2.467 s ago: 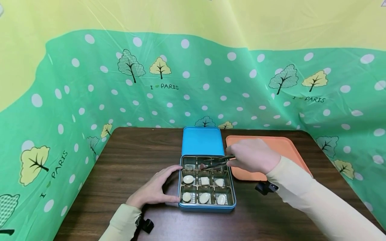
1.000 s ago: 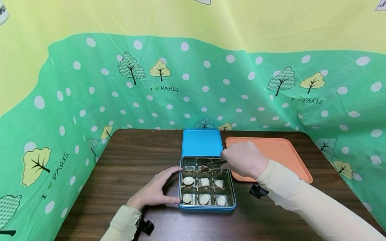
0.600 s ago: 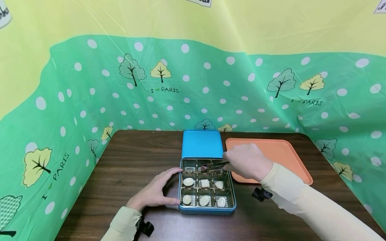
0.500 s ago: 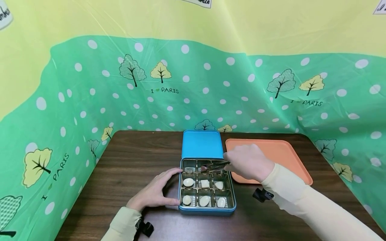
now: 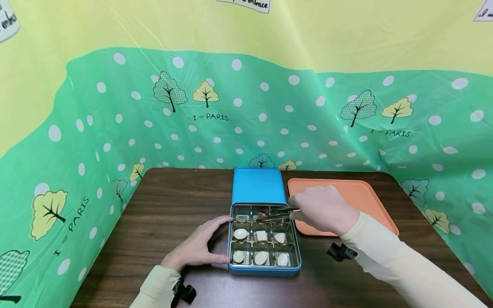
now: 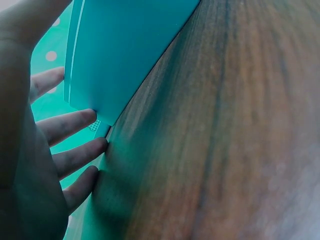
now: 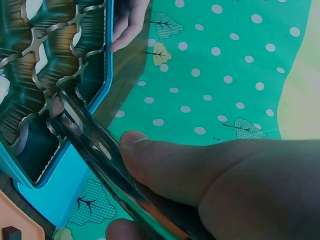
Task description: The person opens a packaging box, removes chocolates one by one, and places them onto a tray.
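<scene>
My right hand (image 5: 325, 207) grips dark metal tongs (image 7: 107, 155) whose tips reach into the back middle compartment of a blue tin (image 5: 265, 271). The two arms of the tongs stand apart in the head view, with a small reddish-brown piece (image 5: 261, 215) at their tips. White pieces lie in the middle and front rows, such as a square one (image 5: 262, 235) and an oval one (image 5: 261, 258). My left hand (image 5: 196, 246) rests against the tin's left side, thumb near the front corner and index finger toward the back, fingers spread and fairly straight.
The tin's bright blue lid (image 5: 259, 185) lies folded back behind it. On the right stands an orange tray (image 5: 360, 194), partly behind my right hand, with a dark brown block (image 7: 12, 233) on it. All stand on a dark wooden table (image 5: 185, 188) before a green patterned cloth (image 5: 239, 90).
The tongs' arms have spread apart since about half a second ago, and my right hand has shifted slightly right. My left hand and the tin stay in place while the head view tips up slightly.
</scene>
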A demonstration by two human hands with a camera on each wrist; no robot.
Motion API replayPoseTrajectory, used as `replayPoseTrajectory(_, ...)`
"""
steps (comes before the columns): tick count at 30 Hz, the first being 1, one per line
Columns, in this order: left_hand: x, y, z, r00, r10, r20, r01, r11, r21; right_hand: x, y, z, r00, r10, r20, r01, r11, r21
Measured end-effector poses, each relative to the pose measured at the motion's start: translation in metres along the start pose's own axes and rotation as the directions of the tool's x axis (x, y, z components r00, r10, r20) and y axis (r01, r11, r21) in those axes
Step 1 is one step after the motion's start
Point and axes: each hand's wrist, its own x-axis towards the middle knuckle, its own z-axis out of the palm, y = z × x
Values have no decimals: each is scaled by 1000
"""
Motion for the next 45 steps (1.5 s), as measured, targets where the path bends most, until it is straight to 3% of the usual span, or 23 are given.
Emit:
replayPoseTrajectory(13, 2, 1, -2, 1000, 4, -4, -4, 1000, 1, -16, 11, -18, 996, -1, -90, -1, 1000, -22)
replayPoseTrajectory(25, -2, -1, 2, 1000, 2, -11, -2, 1000, -7, -42, 49, -35, 987, 157, -32, -155, 986, 59)
replayPoseTrajectory(36, -5, 3, 4, 999, -45, 1, 45, 999, -25, -60, 98, -14, 955, 284, 81, -292, 949, 117)
replayPoseTrajectory(45, -3, 1, 3, 999, -32, -12, 32, 999, -28, -62, 137, 10, 929, 336, 157, -356, 926, 124)
